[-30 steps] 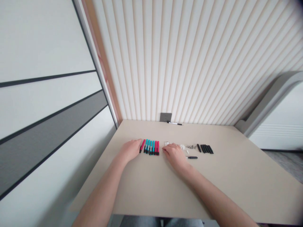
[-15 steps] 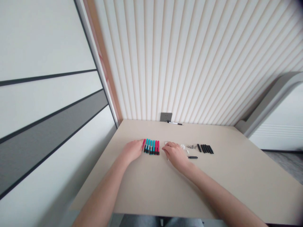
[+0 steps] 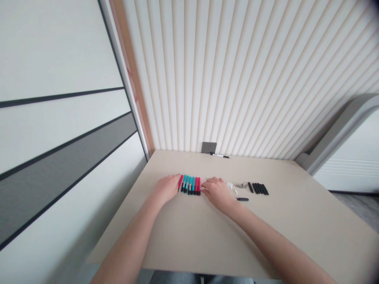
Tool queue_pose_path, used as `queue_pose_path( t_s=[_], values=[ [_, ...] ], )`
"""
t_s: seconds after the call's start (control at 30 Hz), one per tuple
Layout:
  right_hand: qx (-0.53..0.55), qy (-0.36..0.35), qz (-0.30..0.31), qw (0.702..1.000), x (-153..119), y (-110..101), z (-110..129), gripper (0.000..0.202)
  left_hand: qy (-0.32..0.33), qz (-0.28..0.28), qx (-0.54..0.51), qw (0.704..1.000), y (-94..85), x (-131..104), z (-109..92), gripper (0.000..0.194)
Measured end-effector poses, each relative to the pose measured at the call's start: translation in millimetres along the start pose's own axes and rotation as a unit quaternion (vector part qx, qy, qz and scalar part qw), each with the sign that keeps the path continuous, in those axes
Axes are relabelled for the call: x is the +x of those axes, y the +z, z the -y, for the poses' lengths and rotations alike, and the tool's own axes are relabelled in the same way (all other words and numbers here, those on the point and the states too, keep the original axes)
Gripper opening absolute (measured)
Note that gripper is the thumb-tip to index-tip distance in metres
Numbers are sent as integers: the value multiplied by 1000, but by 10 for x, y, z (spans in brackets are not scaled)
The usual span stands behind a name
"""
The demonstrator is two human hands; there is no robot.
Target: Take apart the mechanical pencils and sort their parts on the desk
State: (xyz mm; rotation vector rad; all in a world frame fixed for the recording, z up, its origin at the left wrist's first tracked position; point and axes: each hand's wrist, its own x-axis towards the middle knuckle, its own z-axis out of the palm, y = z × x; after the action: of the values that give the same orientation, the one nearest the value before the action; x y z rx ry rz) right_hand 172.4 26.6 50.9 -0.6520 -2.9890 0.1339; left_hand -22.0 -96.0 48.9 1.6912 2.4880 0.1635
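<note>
A row of several pens with pink and turquoise barrels and black lower ends (image 3: pixel 190 184) lies side by side on the table. My left hand (image 3: pixel 166 187) rests against the row's left end, its fingertips at the leftmost pink pen (image 3: pixel 180 181); its fingers are partly hidden. At the opposite end, my right hand (image 3: pixel 217 192) lies low with fingers apart, their tips close to the rightmost pink pen (image 3: pixel 199 185). Just right of that hand are small white pieces (image 3: pixel 229 185), small metal springs (image 3: pixel 241 185) and a dark pen part (image 3: pixel 242 199).
Several black pen caps or barrels (image 3: pixel 260 188) lie in a row farther right on the beige table (image 3: pixel 189 232). A white and black pen (image 3: pixel 220 156) lies at the back, below a dark wall socket (image 3: pixel 209 147). A white panel (image 3: pixel 68 189) borders the left side.
My right hand has moved slightly left, up to the row's right end. It now covers small pale pieces that showed beside it. My left hand stays at the left end.
</note>
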Motion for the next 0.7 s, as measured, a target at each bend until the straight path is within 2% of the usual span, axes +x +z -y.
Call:
queue_pose_path(
  t_s=[0.2, 0.3, 0.4, 0.53, 0.7],
  values=[
    [-15, 31, 3, 999, 127, -49, -185, 27, 26, -61, -13, 998, 24, 43, -52, 31],
    [-44, 76, -8, 996, 305, -79, -471, 30, 64, -95, -25, 993, 38, 56, -108, 30],
    [-65, 134, -16, 989, 517, -120, -875, 35, 92, -107, -42, 989, 47, 52, -175, 29],
    [-78, 186, 2, 979, 755, -126, -1345, 35, 112, -117, -62, 985, 61, 38, -258, 29],
    [-79, 192, 26, 978, 918, -3, -1562, 36, 141, -129, -66, 979, 78, 28, -312, 28]
  ],
)
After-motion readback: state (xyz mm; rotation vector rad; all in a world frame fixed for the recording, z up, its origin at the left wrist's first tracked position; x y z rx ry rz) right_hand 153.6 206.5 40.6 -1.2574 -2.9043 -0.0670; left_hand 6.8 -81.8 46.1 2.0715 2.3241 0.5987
